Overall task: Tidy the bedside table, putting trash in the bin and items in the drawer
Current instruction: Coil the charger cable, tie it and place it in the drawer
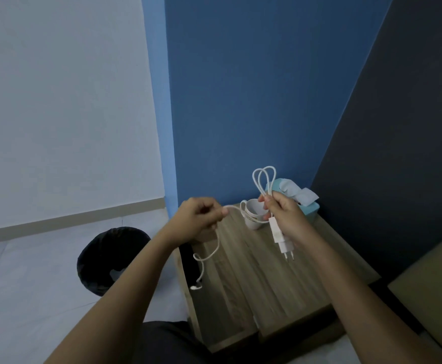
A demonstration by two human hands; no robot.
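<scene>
A white charger cable (216, 248) is held above the wooden bedside table (256, 279). My right hand (284, 216) is shut on looped coils of the cable that stick up above its fingers. The white plug adapter (280, 239) hangs below that hand. My left hand (201, 218) pinches the cable's free stretch, which droops down to a small connector (196, 287) over the table's left edge. A white cup (254, 216) stands on the table behind the hands.
A teal tissue box (302, 203) with a tissue sticking out sits in the table's back corner. A round black bin (109, 258) stands on the pale floor left of the table. Blue wall behind, dark panel and a bed edge (432, 298) to the right.
</scene>
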